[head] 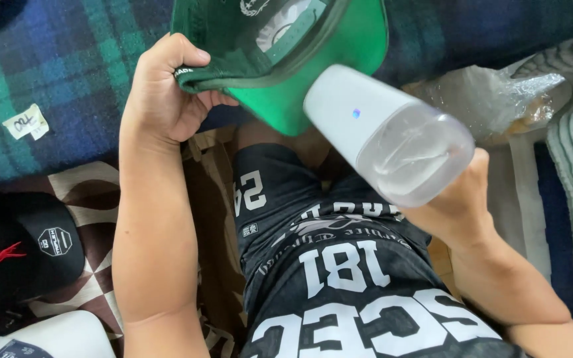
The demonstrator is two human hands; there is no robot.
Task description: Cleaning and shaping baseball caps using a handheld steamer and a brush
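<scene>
Left hand [167, 93] pinches the dark green fabric cap [280, 46] by its band; right hand [462, 199] grips a white-and-clear plastic handheld device [386, 132] touching the brim.

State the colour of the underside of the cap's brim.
Bright green, on the cap held by the left hand; the head view shows it.

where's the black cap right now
In the head view the black cap lies at the lower left edge, on the checkered brown cloth just outside the left forearm, below the plaid blanket.
</scene>
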